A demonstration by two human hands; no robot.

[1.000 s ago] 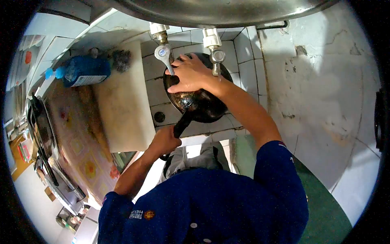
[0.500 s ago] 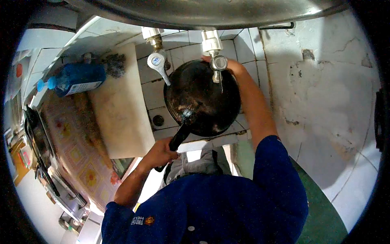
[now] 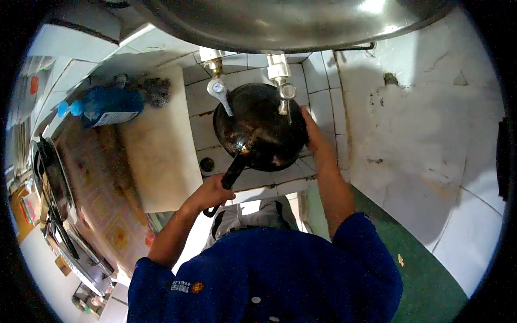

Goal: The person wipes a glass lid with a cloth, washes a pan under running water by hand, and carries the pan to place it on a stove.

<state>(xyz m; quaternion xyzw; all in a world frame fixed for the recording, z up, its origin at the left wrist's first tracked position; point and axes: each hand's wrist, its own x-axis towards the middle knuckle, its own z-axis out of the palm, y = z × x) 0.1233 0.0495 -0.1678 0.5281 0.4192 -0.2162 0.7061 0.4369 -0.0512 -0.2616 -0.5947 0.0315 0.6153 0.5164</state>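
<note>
A dark, scorched frying pan is held over a white-tiled sink, beneath two taps. My left hand is closed around its black handle, at the pan's near left. Against the pan's right edge, my right hand is gripping the rim, its fingers partly hidden behind the pan. The right tap overhangs the pan's upper right part. Close to the pan's upper left edge hangs the lever of the left tap.
A pale board lies left of the sink, with a blue pump bottle and a dark scouring pad at its far end. A large metal vessel overhangs the taps. Pans stand at far left.
My right hand has come down from the pan's far edge to its right side. The pan has shifted slightly, and my left hand still grips the handle.
</note>
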